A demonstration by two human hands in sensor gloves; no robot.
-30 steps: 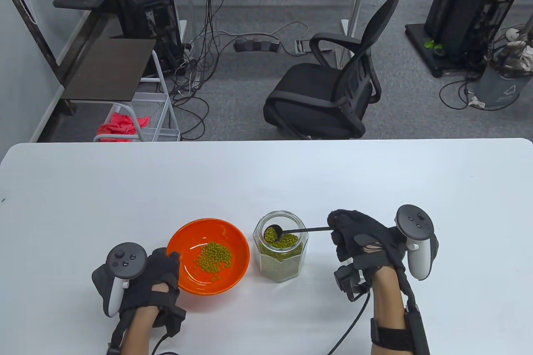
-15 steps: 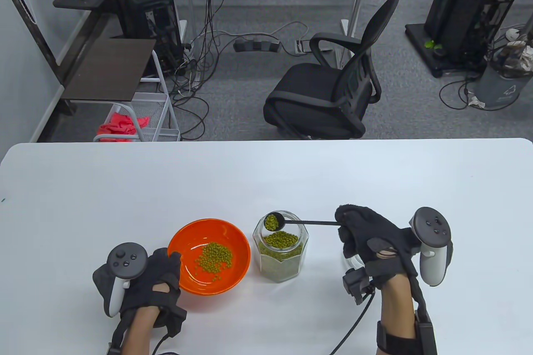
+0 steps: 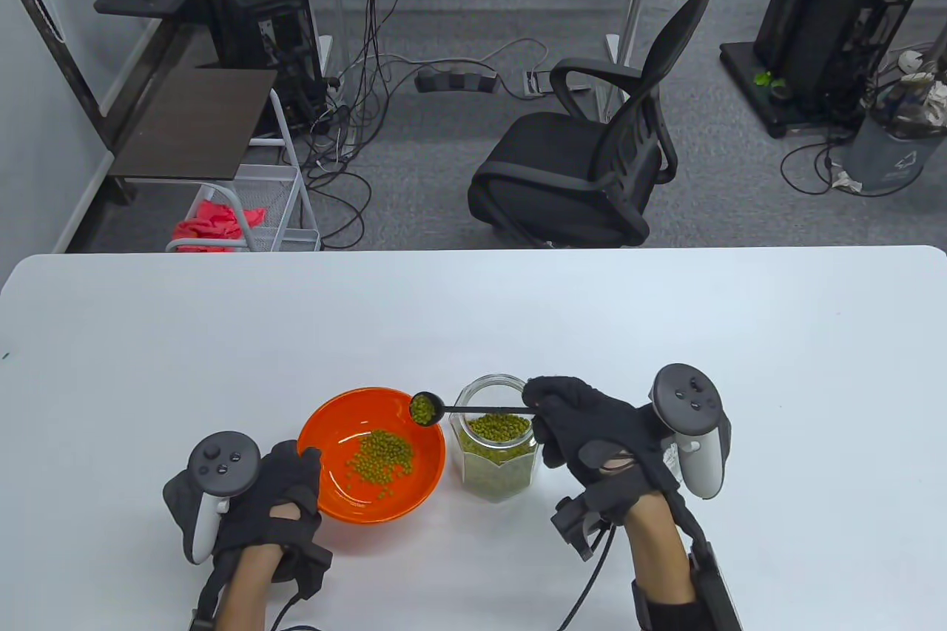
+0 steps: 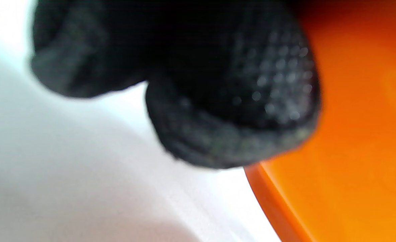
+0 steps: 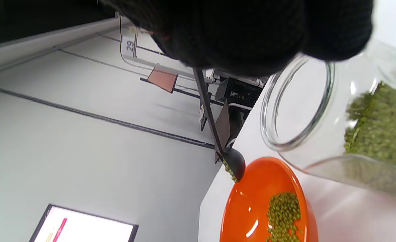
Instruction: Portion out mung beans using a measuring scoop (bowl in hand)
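Black-handled measuring scoop (image 3: 425,409), loaded with mung beans and pinched in the right hand (image 3: 592,431) grip, hangs over the orange bowl (image 3: 325,494) rim left of that grip, the left hand (image 3: 270,505) apparently gripping the bowl, so tipping comes next.

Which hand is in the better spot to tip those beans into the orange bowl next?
The right hand. It holds the scoop, loaded with beans and already over the bowl's right rim, so a turn of the wrist should empty it. The left hand grips the bowl's near-left edge, steadying it.
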